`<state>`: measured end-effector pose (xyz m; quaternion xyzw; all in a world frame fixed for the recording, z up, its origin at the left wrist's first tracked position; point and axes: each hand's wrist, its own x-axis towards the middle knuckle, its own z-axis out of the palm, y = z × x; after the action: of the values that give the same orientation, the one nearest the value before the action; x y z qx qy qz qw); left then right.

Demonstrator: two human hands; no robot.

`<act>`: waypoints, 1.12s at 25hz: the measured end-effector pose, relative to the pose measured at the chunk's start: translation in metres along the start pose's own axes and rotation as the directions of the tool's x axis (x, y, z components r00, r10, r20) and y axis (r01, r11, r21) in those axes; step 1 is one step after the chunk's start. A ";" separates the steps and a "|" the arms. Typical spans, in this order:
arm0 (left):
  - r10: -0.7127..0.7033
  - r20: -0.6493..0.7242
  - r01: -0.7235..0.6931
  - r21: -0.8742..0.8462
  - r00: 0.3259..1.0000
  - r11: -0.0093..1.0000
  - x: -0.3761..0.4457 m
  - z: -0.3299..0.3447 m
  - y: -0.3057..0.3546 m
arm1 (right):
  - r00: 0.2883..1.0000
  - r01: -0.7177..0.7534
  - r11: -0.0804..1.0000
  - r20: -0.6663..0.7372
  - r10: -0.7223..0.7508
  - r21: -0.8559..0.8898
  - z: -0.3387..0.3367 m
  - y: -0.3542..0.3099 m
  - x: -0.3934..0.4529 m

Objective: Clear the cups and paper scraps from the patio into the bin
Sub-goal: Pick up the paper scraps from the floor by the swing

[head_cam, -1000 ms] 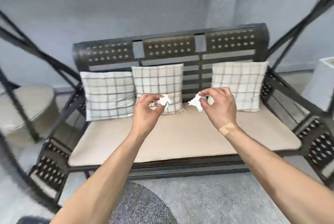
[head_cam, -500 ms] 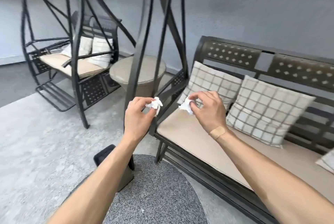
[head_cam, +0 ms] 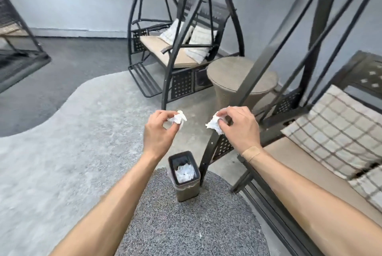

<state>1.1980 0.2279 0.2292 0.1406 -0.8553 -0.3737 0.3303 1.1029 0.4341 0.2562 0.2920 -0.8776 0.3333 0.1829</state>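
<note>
Carrying: left hand (head_cam: 158, 131) is pinching one paper scrap (head_cam: 177, 119), right hand (head_cam: 239, 129) another scrap (head_cam: 214, 124).
Bin (head_cam: 184, 175): standing near, below both.
Next: lowering, then releasing.

No legible text, labels, brands, numbers or signs anywhere in the frame.

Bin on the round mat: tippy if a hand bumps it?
Probably. The bin is tall, narrow and looks to hold only crumpled paper, so likely light. The speckled mat may grip its base, favouring tipping over sliding.
</note>
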 end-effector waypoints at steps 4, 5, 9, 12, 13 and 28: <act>-0.076 -0.029 0.077 0.042 0.997 0.996 0.015 -0.013 -0.038 | 0.995 0.060 0.997 0.070 -0.063 0.055 0.051 -0.014 0.031; -0.085 -0.036 0.087 0.061 0.996 0.994 0.021 -0.013 -0.044 | 0.993 0.082 0.994 0.084 -0.088 0.065 0.061 -0.015 0.038; -0.089 -0.046 0.094 0.134 0.995 0.986 0.052 0.000 -0.064 | 0.985 0.098 0.990 0.132 -0.111 0.102 0.098 -0.003 0.079; -0.113 -0.063 0.122 0.173 0.992 0.977 0.083 0.019 -0.082 | 0.979 0.105 0.985 0.160 -0.126 0.133 0.126 0.013 0.119; -0.125 -0.063 0.135 0.185 0.990 0.973 0.094 0.027 -0.089 | 0.976 0.114 0.983 0.169 -0.138 0.144 0.136 0.020 0.133; -0.481 -0.011 0.470 0.234 0.877 0.851 0.176 0.130 -0.191 | 0.906 0.026 0.979 0.408 -0.109 0.202 0.272 0.109 0.224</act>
<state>0.9791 0.0828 0.1056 0.3755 -0.8389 -0.3459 0.1886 0.8282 0.2248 0.1266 0.4031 -0.8494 0.3396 -0.0263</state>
